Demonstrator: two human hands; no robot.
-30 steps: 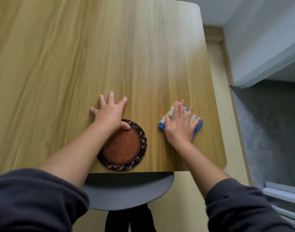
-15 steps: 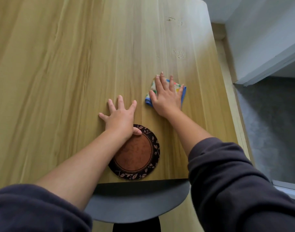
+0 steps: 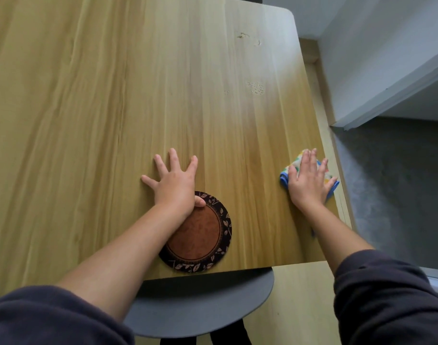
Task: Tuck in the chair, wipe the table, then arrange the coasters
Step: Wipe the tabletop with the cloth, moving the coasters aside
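A: Ok, cloth (image 3: 293,165) status?
B: Soft, light, folded, bunches easily. Keep your right hand (image 3: 308,180) flat on top, fingers straight. It's at the table (image 3: 138,95) right edge now; 0.5 s ago it was mid-table by your left hand (image 3: 174,183).
A: Left?
B: Flat, splayed, thumb on coaster (image 3: 200,235) rim. Chair (image 3: 200,302) looks tucked.

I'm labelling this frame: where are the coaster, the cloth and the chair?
coaster (image 3: 200,236): head view, on its brown centre disc.
cloth (image 3: 294,162): head view, on its patterned far-left corner.
chair (image 3: 203,305): head view, middle of the grey seat.
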